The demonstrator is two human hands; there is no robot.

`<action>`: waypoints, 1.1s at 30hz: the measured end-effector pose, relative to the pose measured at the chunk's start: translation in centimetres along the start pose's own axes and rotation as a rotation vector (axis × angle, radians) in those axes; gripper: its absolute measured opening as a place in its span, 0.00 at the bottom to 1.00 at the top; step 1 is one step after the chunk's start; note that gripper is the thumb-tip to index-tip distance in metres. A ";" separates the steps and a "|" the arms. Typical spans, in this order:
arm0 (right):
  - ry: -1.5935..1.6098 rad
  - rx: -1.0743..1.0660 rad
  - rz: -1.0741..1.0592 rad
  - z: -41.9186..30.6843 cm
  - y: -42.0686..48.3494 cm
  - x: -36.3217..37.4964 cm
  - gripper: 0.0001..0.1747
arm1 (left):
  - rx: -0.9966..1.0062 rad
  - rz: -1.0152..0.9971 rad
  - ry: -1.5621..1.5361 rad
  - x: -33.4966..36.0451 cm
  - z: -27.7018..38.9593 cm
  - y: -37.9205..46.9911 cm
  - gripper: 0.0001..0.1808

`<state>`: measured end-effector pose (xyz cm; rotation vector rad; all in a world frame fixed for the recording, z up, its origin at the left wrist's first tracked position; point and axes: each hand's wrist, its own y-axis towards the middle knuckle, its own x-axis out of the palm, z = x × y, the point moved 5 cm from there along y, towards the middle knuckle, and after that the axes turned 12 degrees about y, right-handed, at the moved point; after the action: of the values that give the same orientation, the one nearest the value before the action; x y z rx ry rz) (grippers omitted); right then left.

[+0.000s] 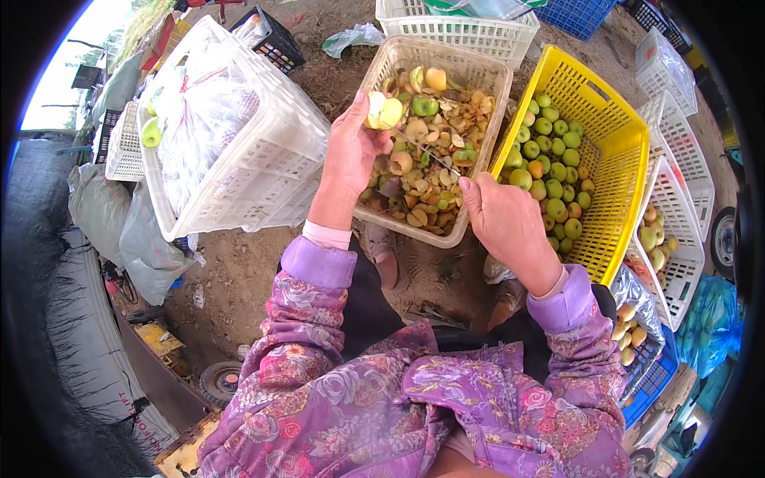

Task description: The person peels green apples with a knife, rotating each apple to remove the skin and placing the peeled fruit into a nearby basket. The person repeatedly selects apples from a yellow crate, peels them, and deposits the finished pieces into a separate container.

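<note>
My left hand (352, 146) holds a cut apple (383, 112), pale flesh showing, over the left rim of a beige plastic crate (454, 240). That crate is full of apple slices and cut pieces (427, 161), with a few larger green pieces among them. My right hand (505, 221) is closed on the handle end of a thin knife (430, 154), most of its handle hidden in my fingers. The blade points up and left towards my left hand, over the slices. Just right of it stands a yellow plastic crate (615, 128) with many green apples (556, 170) in it.
Stacked white crates (281, 125) with a clear plastic bag (209, 119) on top stand at the left. Another white crate (460, 30) is beyond the beige one. White crates with fruit (672, 257) and a blue crate (654, 382) line the right side. A small wheel (221, 382) lies lower left.
</note>
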<state>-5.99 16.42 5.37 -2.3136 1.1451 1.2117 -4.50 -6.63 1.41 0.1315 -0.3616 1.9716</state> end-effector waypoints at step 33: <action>0.568 0.101 0.026 1.3 0.3 1.7 0.27 | 0.385 -0.107 -0.356 1.6 1.1 -0.8 0.26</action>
<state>-6.41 16.12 3.29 -2.6459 1.3683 0.4840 -4.52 -5.31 3.00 0.7393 -0.1928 1.8900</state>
